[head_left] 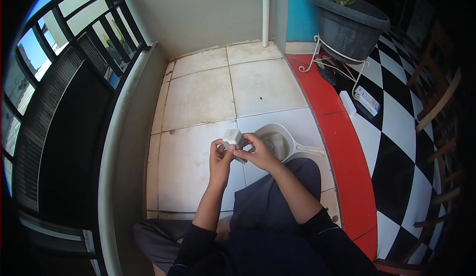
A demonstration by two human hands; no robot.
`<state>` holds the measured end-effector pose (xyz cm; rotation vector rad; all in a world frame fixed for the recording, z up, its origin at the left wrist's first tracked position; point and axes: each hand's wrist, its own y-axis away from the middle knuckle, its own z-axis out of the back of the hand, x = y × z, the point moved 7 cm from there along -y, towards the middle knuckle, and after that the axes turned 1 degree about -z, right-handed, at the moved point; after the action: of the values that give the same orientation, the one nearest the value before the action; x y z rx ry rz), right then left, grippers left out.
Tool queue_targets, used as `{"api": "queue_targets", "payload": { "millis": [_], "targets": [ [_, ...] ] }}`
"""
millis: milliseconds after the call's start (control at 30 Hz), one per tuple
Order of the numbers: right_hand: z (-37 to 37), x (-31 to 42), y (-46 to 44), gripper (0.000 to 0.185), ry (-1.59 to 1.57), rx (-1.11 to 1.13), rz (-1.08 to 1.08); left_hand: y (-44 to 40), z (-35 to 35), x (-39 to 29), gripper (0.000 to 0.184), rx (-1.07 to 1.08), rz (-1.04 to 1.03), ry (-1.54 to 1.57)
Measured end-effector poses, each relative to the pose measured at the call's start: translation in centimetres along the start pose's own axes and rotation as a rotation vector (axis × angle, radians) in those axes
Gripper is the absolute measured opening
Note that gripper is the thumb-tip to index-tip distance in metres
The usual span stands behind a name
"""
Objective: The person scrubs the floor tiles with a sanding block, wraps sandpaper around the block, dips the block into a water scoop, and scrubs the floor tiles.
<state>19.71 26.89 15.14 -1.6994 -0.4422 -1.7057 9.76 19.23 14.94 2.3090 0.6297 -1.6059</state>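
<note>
My left hand (219, 158) and my right hand (257, 152) meet in front of me, fingers closed around a small white block-shaped object (231, 137). Its top is pale and squarish, and the lower part looks greyer. Fingers cover much of it, so I cannot tell its exact kind. Just right of my hands, a white dipper (310, 150) rests on the tiles with its handle pointing right. Inside it lies something pale and cloth-like (278, 145), partly hidden by my right hand and wrist.
Stained white tiles (198, 97) stretch ahead to a wall. A black railing (74, 43) runs along the left. On the right are a red tile strip (329, 127), a potted cactus (349, 26) on a white metal stand, a small box (368, 101) and wooden chairs (439, 102).
</note>
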Motion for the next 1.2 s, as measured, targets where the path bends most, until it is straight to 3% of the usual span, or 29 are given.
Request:
{"api": "queue_targets", "payload": {
  "millis": [600,767,900,1000,1067,1200],
  "targets": [
    [-0.1,-0.1,-0.2,0.036,-0.096,-0.082,-0.022,-0.1,1.5,1.2,0.021,-0.119,-0.02,-0.068],
    [-0.2,-0.2,-0.3,0.033,-0.202,-0.061,-0.077,0.4,1.2,0.4,0.021,-0.215,0.038,0.107],
    [-0.2,0.0,-0.2,0.032,-0.208,-0.053,-0.107,0.2,0.6,0.4,0.026,-0.122,0.006,0.043],
    [-0.3,-1.0,-0.4,0.033,-0.236,-0.061,-0.114,0.1,0.9,1.8,0.032,-0.058,0.102,0.012],
    [-0.1,-1.2,-0.4,0.032,-0.262,-0.071,-0.116,0.2,0.7,1.9,0.029,-0.024,0.079,0.144],
    [0.2,-1.9,0.1,0.031,-0.456,-0.171,-0.279,0.2,0.8,2.0,0.029,-0.021,0.08,0.161]
  ]
}}
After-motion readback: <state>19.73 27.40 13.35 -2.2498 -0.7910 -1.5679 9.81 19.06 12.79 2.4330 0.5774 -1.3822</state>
